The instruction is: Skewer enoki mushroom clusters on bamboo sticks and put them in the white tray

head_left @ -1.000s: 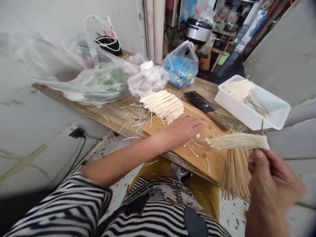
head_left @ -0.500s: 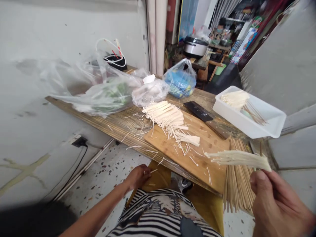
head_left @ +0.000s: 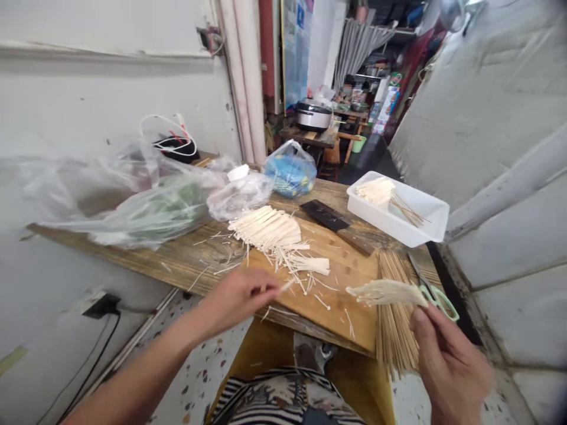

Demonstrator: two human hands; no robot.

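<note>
A bundle of pale enoki mushrooms [head_left: 383, 292] was pinched at one end between the thumb and fingers of the right hand [head_left: 454, 357], held above a sheaf of thin wooden sticks [head_left: 396, 345] beside the cutting board [head_left: 358, 319]. A thin pale strand [head_left: 287, 285] was pinched in the left hand [head_left: 243, 292], over the board's near left side. More mushrooms [head_left: 268, 229] were heaped toward the far left corner, and a cleaver [head_left: 325, 215] was laid along the far edge. In a white plastic tub [head_left: 376, 219] to the right, a batch of mushrooms [head_left: 375, 190] was set beside several slanted sticks [head_left: 408, 212]. Green-handled scissors [head_left: 438, 300] were placed nearer. Across the wooden table [head_left: 177, 260], greens were wrapped in a large clear bag [head_left: 163, 209]; a smaller carrier bag [head_left: 290, 170] was filled with something blue and yellow. Farther back, a rice cooker [head_left: 313, 116] was seen, its lid closed.
</note>
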